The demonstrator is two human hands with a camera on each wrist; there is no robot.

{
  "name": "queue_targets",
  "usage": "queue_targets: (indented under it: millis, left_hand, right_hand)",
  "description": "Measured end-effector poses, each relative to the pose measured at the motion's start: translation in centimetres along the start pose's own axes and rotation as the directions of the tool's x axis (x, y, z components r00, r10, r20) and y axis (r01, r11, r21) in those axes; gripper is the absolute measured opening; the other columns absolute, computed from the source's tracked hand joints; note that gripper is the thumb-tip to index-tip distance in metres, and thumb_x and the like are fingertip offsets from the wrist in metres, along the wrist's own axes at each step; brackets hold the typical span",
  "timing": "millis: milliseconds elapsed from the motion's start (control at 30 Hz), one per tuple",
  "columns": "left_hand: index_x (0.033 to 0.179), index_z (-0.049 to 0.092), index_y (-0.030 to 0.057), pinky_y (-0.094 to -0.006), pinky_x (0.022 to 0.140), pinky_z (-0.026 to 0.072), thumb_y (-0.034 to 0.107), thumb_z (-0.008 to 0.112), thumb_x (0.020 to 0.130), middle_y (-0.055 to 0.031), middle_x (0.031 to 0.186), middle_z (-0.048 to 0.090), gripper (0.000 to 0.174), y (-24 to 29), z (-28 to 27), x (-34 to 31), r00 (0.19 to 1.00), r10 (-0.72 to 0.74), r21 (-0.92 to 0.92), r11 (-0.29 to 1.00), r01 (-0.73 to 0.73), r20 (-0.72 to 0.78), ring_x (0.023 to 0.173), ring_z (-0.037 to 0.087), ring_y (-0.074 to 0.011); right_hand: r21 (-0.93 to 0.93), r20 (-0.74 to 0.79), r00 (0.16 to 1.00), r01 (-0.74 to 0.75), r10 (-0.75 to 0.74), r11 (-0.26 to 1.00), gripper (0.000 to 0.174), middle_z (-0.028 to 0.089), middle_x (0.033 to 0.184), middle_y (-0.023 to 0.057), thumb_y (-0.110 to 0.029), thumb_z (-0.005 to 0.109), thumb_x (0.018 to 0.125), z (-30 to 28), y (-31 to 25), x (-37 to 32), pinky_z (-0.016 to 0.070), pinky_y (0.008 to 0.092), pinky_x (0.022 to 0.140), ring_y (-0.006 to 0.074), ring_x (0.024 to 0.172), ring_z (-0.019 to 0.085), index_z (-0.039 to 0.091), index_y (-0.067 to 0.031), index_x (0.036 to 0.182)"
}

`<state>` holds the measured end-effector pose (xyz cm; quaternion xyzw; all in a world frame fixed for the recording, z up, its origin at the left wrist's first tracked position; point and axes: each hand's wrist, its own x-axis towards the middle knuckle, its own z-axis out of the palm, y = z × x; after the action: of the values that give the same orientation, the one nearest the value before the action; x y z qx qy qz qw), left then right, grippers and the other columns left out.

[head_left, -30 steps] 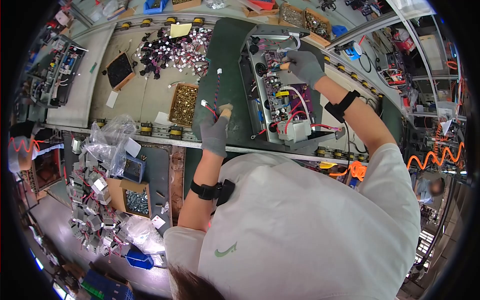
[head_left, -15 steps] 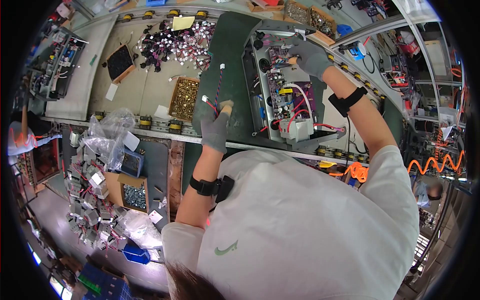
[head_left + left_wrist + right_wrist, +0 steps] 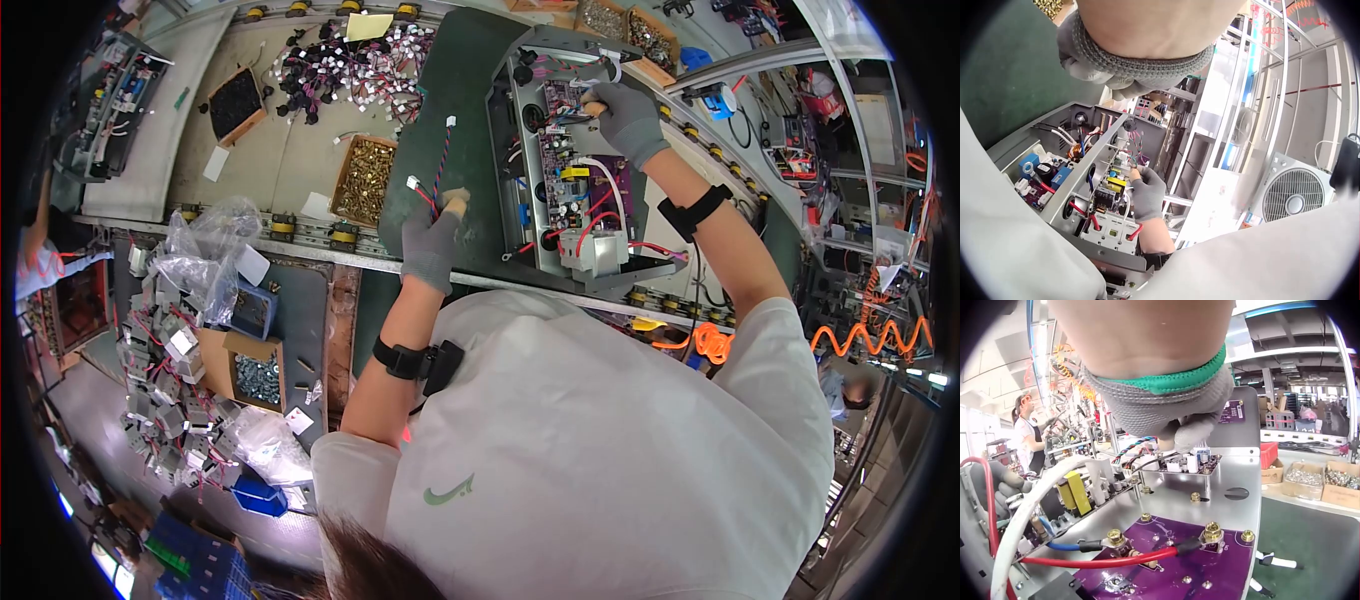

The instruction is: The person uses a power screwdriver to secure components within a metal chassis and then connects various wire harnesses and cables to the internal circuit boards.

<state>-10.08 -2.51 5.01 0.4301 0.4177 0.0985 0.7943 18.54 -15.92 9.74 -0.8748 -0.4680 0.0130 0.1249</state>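
Observation:
My gloved left hand grips a wire harness, whose twisted red and blue wires and white connectors stick out past the thumb. It hovers over the green mat, left of an open metal chassis. Inside the chassis are circuit boards, red and white cables and a grey block. My gloved right hand is at the chassis's far end, its fingertips pinching wires at a small board; the exact piece between them is hidden. A purple board with brass bolts lies nearer in the right wrist view.
A box of brass fasteners stands left of the mat, with a heap of wire harnesses behind it. Further left is a box of black parts. Grey blocks with wires pile up at lower left. Conveyor rollers line the bench edge.
The right hand stays at the chassis's far end, its fingers shifting slightly over the small board. The left hand keeps its harness in nearly the same place. The head view has shifted a little.

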Motion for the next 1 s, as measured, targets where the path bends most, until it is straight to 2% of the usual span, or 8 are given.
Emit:
queue_targets:
  millis: [400, 467, 600, 700, 767, 900, 967, 1000]
  left_hand:
    - [0.101, 0.065, 0.0007, -0.0174, 0.057, 0.0358, 0.011, 0.060, 0.082, 0.0029, 0.082, 0.061, 0.022, -0.5, -0.1, 0.5, 1.000, -0.006, 0.004, 1.000, 0.006, 0.012, 0.065, 0.046, -0.0025]
    - [0.101, 0.065, 0.0006, -0.0173, 0.058, 0.0362, 0.011, 0.059, 0.083, 0.0026, 0.082, 0.061, 0.022, -0.5, -0.1, 0.5, 1.000, 0.002, 0.004, 1.000, -0.002, 0.013, 0.066, 0.047, -0.0026]
    - [0.100, 0.065, 0.0007, -0.0173, 0.057, 0.0361, 0.011, 0.060, 0.083, 0.0025, 0.082, 0.061, 0.021, -0.4, 0.0, 0.5, 1.000, 0.009, 0.013, 1.000, -0.009, -0.002, 0.065, 0.047, -0.0027]
    - [0.101, 0.065, 0.0015, -0.0175, 0.056, 0.0356, 0.011, 0.060, 0.083, 0.0030, 0.080, 0.060, 0.021, -0.4, 0.0, 0.4, 1.000, 0.007, 0.002, 1.000, -0.007, 0.013, 0.063, 0.046, -0.0025]
    - [0.100, 0.065, 0.0030, -0.0174, 0.052, 0.0329, 0.012, 0.060, 0.083, 0.0044, 0.075, 0.057, 0.020, 0.1, 0.2, 0.1, 1.000, -0.026, -0.040, 0.999, 0.026, 0.005, 0.059, 0.043, -0.0018]
    - [0.100, 0.065, 0.0044, -0.0173, 0.049, 0.0293, 0.013, 0.061, 0.083, 0.0058, 0.071, 0.053, 0.020, 0.5, 0.7, 0.3, 0.998, -0.064, -0.038, 0.997, 0.065, 0.026, 0.056, 0.039, -0.0012]
    - [0.100, 0.065, 0.0050, -0.0176, 0.047, 0.0270, 0.014, 0.062, 0.083, 0.0068, 0.069, 0.051, 0.020, 0.8, 1.3, 0.3, 0.997, -0.079, -0.029, 0.996, 0.080, 0.023, 0.054, 0.037, -0.0010]
    - [0.100, 0.065, 0.0050, -0.0176, 0.047, 0.0270, 0.014, 0.062, 0.083, 0.0068, 0.069, 0.051, 0.020, 0.9, 1.6, 0.4, 0.996, -0.082, -0.021, 0.996, 0.083, 0.029, 0.054, 0.037, -0.0010]
  right_hand:
    - [-0.055, -0.009, 0.999, -0.050, 0.050, 0.997, 0.011, 0.061, 0.088, 0.0073, -0.012, 0.058, 0.077, 0.5, -0.2, -0.7, 0.0471, 0.0380, 0.070, 0.0282, 0.084, 0.059, 0.062, -0.0115, 0.088]
    - [-0.231, -0.038, 0.989, 0.129, -0.141, 0.964, 0.015, 0.058, 0.087, 0.0056, -0.009, 0.058, 0.074, -0.1, -0.5, -1.0, 0.0474, 0.0371, 0.070, 0.0261, 0.085, 0.058, 0.064, -0.0121, 0.088]
    - [-0.253, -0.043, 0.982, 0.166, -0.183, 0.953, 0.016, 0.055, 0.080, 0.0068, -0.008, 0.059, 0.071, -0.5, -0.8, -1.5, 0.0458, 0.0380, 0.066, 0.0259, 0.080, 0.056, 0.066, -0.0105, 0.086]
    - [-0.279, 0.047, 0.991, 0.132, -0.124, 0.951, 0.014, 0.055, 0.080, 0.0076, -0.006, 0.059, 0.069, -0.4, -0.5, -1.5, 0.0455, 0.0385, 0.065, 0.0276, 0.078, 0.056, 0.066, -0.0090, 0.081]
    - [-0.342, 0.213, 0.977, 0.060, 0.015, 0.938, 0.013, 0.059, 0.084, 0.0072, -0.012, 0.059, 0.074, -0.6, -0.6, -1.3, 0.0474, 0.0376, 0.071, 0.0275, 0.085, 0.058, 0.066, -0.0091, 0.085]
    - [-0.268, 0.264, 0.957, -0.044, 0.117, 0.962, 0.012, 0.062, 0.084, 0.0109, -0.015, 0.061, 0.073, -0.4, -0.1, 0.0, 0.0481, 0.0381, 0.071, 0.0290, 0.083, 0.061, 0.066, -0.0064, 0.080]
    - [-0.395, 0.362, 0.910, -0.048, 0.203, 0.917, 0.012, 0.064, 0.084, 0.0148, -0.015, 0.060, 0.073, -1.1, -1.4, 1.1, 0.0488, 0.0382, 0.072, 0.0294, 0.081, 0.062, 0.066, -0.0044, 0.077]
    - [-0.394, 0.360, 0.909, -0.058, 0.212, 0.917, 0.012, 0.064, 0.084, 0.0148, -0.015, 0.060, 0.073, -1.4, -2.0, 1.6, 0.0488, 0.0382, 0.072, 0.0294, 0.081, 0.062, 0.066, -0.0044, 0.077]
